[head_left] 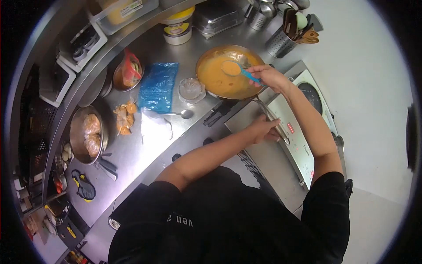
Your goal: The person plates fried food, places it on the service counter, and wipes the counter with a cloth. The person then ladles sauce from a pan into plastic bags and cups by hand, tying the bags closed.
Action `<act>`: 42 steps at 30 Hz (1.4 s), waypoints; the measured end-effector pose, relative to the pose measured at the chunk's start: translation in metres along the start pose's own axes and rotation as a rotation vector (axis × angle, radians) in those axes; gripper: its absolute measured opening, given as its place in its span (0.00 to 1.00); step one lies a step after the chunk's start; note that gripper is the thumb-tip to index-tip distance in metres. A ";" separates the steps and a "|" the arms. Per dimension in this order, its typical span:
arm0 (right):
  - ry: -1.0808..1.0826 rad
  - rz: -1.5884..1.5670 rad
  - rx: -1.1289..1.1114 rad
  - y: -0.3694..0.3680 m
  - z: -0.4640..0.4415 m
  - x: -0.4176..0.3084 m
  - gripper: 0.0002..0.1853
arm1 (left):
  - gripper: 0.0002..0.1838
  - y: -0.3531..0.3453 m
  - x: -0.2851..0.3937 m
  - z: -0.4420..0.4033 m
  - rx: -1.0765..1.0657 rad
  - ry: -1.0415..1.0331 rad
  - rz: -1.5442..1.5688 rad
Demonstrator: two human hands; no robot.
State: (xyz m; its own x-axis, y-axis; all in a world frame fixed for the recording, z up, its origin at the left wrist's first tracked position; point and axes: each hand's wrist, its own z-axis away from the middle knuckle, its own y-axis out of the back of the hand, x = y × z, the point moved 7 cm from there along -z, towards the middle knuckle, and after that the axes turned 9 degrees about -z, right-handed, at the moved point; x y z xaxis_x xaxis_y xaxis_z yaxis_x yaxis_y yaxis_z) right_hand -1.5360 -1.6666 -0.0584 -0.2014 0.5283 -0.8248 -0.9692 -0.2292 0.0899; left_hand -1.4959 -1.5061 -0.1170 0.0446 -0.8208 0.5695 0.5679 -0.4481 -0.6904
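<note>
My left hand [263, 129] is closed around the long metal handle of a wide frying pan [215, 51]. Orange sauce [218, 79] covers the pan's bottom, with streaks up its sides. Over the pan, my right hand [269, 78] grips a spoon [250, 76] by its blue handle. Sauce coats the spoon's bowl, which is at or just above the sauce surface; I cannot tell if they touch. Beneath my left hand and the handle lies the front panel of an induction cooker [292, 132] with lit red digits.
Left of the pan are a plastic-covered bowl [191, 89], a blue plastic bag [158, 88], a metal spoon [186, 114] and bagged orange pieces [125, 119]. A steel bowl [102, 145] holds wrapped portions. Behind stand a white tub [177, 33] and a utensil holder [281, 43]. A shelf edge overhangs the left.
</note>
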 end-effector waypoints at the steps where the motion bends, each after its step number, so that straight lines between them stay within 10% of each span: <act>1: 0.002 -0.001 0.009 0.003 0.000 -0.003 0.14 | 0.19 -0.001 -0.001 -0.008 0.015 0.016 -0.012; 21: -0.028 0.110 -0.063 0.015 0.012 -0.012 0.15 | 0.21 -0.083 -0.010 -0.045 -0.082 -0.051 0.002; 42: -0.050 -0.008 -0.154 -0.002 0.005 0.025 0.13 | 0.21 -0.022 -0.047 0.019 -0.030 0.114 -0.124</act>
State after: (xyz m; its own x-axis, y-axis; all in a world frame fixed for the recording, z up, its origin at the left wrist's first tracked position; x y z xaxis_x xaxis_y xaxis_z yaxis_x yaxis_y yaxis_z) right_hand -1.5393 -1.6487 -0.0762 -0.2042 0.5696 -0.7962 -0.9385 -0.3451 -0.0062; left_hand -1.4952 -1.4507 -0.1199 -0.1184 -0.7928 0.5979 0.5383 -0.5572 -0.6322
